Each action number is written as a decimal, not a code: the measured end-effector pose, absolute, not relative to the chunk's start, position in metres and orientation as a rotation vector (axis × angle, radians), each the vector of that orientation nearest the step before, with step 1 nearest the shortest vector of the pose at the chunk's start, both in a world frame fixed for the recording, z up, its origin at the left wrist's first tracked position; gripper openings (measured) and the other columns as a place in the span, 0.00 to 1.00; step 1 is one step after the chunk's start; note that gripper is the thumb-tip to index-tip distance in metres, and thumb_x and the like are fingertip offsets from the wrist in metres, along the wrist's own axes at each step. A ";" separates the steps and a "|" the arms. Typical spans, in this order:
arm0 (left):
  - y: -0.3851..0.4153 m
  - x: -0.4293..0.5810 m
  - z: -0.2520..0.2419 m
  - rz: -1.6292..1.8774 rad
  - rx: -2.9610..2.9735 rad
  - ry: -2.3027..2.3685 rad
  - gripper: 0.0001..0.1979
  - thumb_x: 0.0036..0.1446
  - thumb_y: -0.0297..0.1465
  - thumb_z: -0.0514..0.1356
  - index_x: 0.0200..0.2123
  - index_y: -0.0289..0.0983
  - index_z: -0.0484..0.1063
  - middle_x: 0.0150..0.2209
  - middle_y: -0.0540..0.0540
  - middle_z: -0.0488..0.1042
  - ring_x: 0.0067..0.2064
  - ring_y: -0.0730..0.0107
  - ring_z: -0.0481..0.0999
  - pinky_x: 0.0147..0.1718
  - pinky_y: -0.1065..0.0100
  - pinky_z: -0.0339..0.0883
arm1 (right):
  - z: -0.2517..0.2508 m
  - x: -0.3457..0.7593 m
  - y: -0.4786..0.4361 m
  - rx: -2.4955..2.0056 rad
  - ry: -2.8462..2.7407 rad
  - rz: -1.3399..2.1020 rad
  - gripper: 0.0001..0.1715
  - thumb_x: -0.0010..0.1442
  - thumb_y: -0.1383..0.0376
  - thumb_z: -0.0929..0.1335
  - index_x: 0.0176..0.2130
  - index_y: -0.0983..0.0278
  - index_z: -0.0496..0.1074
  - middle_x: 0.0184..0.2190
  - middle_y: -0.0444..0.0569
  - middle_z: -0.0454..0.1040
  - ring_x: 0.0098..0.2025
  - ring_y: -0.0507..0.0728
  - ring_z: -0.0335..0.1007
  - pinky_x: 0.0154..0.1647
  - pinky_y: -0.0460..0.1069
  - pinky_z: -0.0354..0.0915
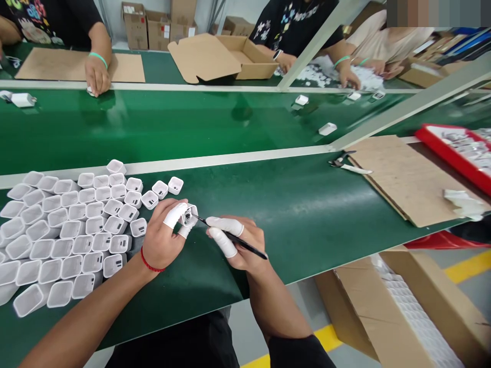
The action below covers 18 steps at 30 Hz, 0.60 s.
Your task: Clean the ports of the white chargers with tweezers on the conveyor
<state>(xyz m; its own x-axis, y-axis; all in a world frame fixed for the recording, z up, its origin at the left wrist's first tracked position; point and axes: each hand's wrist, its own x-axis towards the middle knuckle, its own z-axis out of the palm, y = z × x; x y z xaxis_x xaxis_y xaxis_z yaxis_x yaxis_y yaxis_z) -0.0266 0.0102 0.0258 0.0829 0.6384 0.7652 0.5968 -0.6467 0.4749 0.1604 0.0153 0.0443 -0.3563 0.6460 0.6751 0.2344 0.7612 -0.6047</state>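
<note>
My left hand (pixel 163 236), with white finger cots and a red string at the wrist, holds a small white plastic charger shell (pixel 188 214) just above the green table (pixel 307 204). My right hand (pixel 240 244), also in finger cots, grips a thin black tool (pixel 230 236) whose tip pokes into the shell's open end. To the left lie several rows of the same white shells (pixel 69 230), open ends facing up and toward me.
A cardboard sheet (pixel 402 176) with pliers (pixel 343 162) beside it lies at right, a red tray (pixel 456 153) beyond. Loose shells ride the green belt (pixel 172 122). Other people's hands (pixel 96 74) work across it, by an open carton (pixel 230 56). A box of parts (pixel 406 312) stands below right.
</note>
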 end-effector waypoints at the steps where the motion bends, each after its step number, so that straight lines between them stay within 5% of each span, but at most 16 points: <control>1: 0.010 -0.026 0.026 1.650 2.295 1.285 0.19 0.58 0.20 0.62 0.52 0.37 0.66 0.44 0.42 0.75 0.46 0.61 0.75 0.45 0.61 0.75 | 0.044 0.159 0.015 -0.661 -1.974 0.448 0.20 0.61 0.75 0.66 0.51 0.59 0.70 0.30 0.48 0.75 0.26 0.56 0.71 0.24 0.50 0.66; 18: 0.010 -0.030 0.020 1.559 2.456 1.180 0.21 0.58 0.18 0.58 0.54 0.37 0.65 0.45 0.39 0.75 0.46 0.57 0.74 0.42 0.58 0.75 | 0.040 0.153 0.017 -0.528 -2.174 0.443 0.17 0.61 0.75 0.61 0.50 0.65 0.65 0.28 0.49 0.68 0.26 0.56 0.64 0.24 0.49 0.59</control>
<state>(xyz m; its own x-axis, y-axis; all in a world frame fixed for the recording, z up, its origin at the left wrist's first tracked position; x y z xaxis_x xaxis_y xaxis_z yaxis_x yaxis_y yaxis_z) -0.0296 0.0100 0.0203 0.2241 0.5894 0.7762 0.5869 -0.7174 0.3753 0.1531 0.0165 0.0396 -0.5629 0.5123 0.6486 0.2174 0.8489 -0.4818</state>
